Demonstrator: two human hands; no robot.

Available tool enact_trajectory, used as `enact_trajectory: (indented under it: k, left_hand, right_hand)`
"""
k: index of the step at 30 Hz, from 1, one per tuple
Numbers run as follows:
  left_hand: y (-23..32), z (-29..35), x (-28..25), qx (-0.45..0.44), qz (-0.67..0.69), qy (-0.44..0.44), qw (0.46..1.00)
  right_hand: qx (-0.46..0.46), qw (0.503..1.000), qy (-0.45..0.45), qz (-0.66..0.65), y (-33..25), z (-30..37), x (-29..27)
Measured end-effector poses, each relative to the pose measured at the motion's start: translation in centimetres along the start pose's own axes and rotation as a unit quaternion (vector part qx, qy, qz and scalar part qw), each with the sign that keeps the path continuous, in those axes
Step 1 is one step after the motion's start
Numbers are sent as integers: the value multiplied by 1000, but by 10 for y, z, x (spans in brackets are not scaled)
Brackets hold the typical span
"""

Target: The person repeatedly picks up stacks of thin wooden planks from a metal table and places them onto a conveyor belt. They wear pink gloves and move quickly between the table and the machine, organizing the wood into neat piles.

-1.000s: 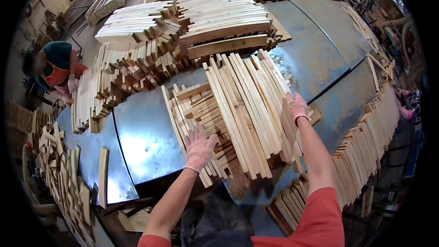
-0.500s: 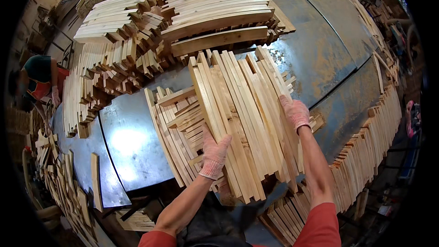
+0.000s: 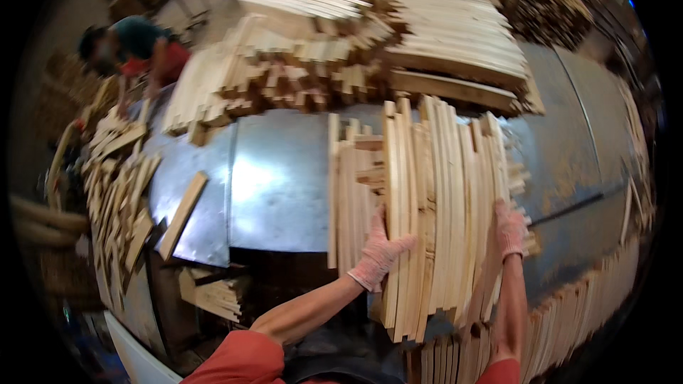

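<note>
A row of pale wooden slats (image 3: pixel 445 199) stands side by side in front of me, its ends uneven. My left hand (image 3: pixel 380 252), in a pinkish knit glove, grips the left side of the row, with the thumb lying over the nearest slats. Against the right side presses my right hand (image 3: pixel 510 227), gloved alike, its fingers partly hidden. The row is held between both hands. Beneath and to its left lie more wooden slats (image 3: pixel 348 203), some of them crosswise.
Large slat stacks (image 3: pixel 448 28) rise at the back of the metal table (image 3: pixel 277 185). A single slat (image 3: pixel 183 215) lies at the left, beside a pile of loose offcuts (image 3: pixel 121 206). Another row of slats (image 3: pixel 569 313) stands at the near right. A person (image 3: pixel 139 50) bends over at the far left.
My view has swung to the left, so the whole scene sits farther right and the slat row looks more upright. Both hands stay on the row.
</note>
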State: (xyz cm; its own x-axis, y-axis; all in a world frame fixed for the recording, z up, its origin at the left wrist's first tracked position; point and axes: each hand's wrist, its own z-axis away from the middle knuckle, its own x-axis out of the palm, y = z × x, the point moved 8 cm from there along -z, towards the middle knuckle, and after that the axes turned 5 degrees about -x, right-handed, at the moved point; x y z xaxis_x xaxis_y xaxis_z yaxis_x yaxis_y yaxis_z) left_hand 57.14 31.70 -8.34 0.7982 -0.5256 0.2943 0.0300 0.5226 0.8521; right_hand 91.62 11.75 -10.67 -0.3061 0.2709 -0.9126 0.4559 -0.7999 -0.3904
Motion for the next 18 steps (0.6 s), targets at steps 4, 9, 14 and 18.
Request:
enact_trajectory:
  k: [4, 9, 14, 18]
  left_hand:
    - [48, 52, -53, 88, -57, 77, 992]
    - [42, 147, -123, 137, -58, 152, 977]
    - [-96, 306, -158, 188, 64, 251, 947]
    - [-221, 443, -199, 252, 125, 337, 899]
  right_hand:
    - [-13, 996, -29, -85, -76, 22, -2]
    - [-126, 976, -44, -170, -152, 70, 39]
    - [-246, 947, -57, -200, -153, 178, 117]
    - [-354, 900, -150, -207, -174, 312, 181]
